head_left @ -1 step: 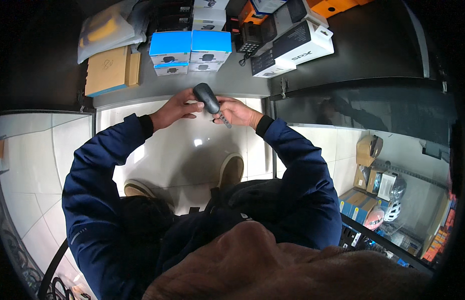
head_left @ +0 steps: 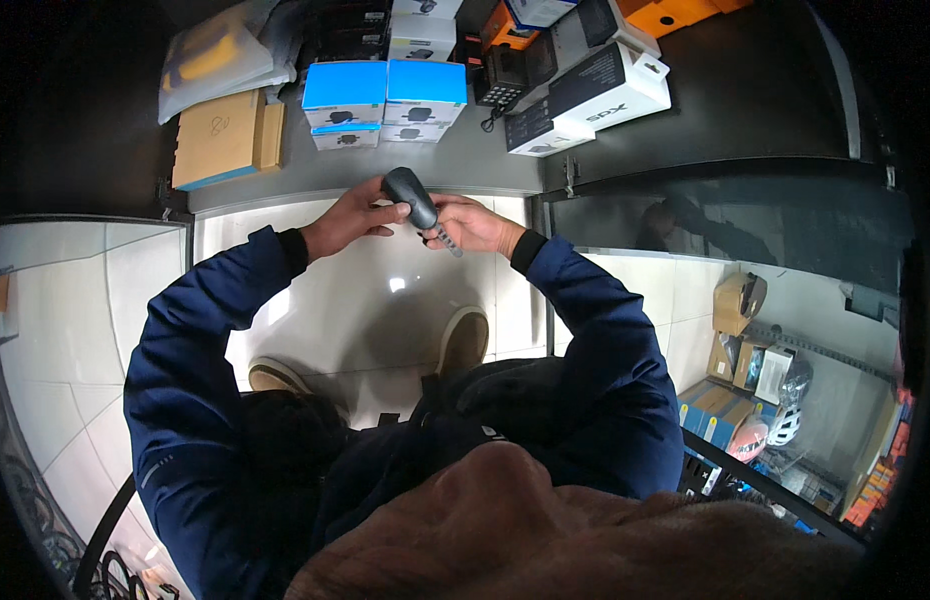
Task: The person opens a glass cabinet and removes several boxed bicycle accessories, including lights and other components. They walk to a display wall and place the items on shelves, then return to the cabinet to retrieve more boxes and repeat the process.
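In front of the cabinet edge I hold a black, rounded oblong device, which looks like a bike light (head_left: 411, 197), tilted between my two hands. A grey perforated rubber strap (head_left: 447, 240) hangs from its lower end. My left hand (head_left: 357, 217) is closed on the light's upper left side, thumb on its face. My right hand (head_left: 472, 224) grips the lower end from the right, its fingers at the strap, some of them hidden behind it.
Ahead, a dark cabinet shelf (head_left: 315, 170) bears blue-topped white boxes (head_left: 425, 85), a cardboard box (head_left: 220, 135), plastic-bagged items (head_left: 220, 60) and a black-and-white box (head_left: 610, 90). An open glass door (head_left: 705, 225) stands to the right. Tiled floor (head_left: 385, 320) lies below my hands.
The bike light has shifted very slightly left and tilted a little in my hands. Both hands keep their hold.
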Demonstrator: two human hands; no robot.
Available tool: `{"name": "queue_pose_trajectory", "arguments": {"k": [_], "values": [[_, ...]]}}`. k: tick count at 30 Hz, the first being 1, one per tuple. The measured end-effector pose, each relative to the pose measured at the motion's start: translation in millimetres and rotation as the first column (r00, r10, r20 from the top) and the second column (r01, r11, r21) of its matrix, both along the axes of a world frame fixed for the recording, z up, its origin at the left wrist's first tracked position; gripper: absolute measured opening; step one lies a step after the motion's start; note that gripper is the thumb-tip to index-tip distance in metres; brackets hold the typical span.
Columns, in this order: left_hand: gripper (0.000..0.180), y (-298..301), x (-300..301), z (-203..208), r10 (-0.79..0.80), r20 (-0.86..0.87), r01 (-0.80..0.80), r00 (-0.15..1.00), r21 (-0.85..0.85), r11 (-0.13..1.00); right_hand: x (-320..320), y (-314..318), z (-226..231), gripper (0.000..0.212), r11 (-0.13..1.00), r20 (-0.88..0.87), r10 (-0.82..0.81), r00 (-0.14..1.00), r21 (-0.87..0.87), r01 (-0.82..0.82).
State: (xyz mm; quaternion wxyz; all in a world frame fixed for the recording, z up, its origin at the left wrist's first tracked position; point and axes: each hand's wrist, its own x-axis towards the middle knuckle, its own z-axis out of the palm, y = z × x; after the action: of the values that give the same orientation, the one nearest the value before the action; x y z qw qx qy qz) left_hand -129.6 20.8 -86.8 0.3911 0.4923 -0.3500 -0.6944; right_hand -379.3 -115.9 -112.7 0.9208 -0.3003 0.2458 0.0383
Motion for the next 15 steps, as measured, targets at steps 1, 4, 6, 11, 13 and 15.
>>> {"name": "queue_pose_trajectory", "arguments": {"k": [1,4,6,11,13,15], "values": [[0.057,1,2,4,-0.012,-0.022,0.012,1.000,-0.025,1.000,7,3,5,0.043,0.999,0.022,0.042,0.999,0.000,-0.042],[0.058,4,11,8,0.049,0.038,-0.049,0.998,0.002,0.999,20,8,18,0.047,0.985,-0.056,0.105,0.993,-0.135,-0.112],[0.055,5,19,7,0.114,0.044,-0.114,0.993,-0.006,0.994,22,8,23,0.047,0.955,-0.104,0.170,0.980,-0.226,-0.189],[0.049,4,34,3,0.252,-0.036,-0.249,0.967,0.073,0.966,17,2,20,0.043,0.764,-0.125,0.474,0.872,-0.434,-0.477],[0.043,2,37,4,0.277,-0.043,-0.273,0.960,0.079,0.959,16,0,17,0.042,0.729,-0.194,0.503,0.842,-0.429,-0.534],[0.040,1,39,5,0.294,-0.044,-0.290,0.955,0.085,0.953,14,0,14,0.041,0.709,-0.271,0.485,0.831,-0.434,-0.556]]}}
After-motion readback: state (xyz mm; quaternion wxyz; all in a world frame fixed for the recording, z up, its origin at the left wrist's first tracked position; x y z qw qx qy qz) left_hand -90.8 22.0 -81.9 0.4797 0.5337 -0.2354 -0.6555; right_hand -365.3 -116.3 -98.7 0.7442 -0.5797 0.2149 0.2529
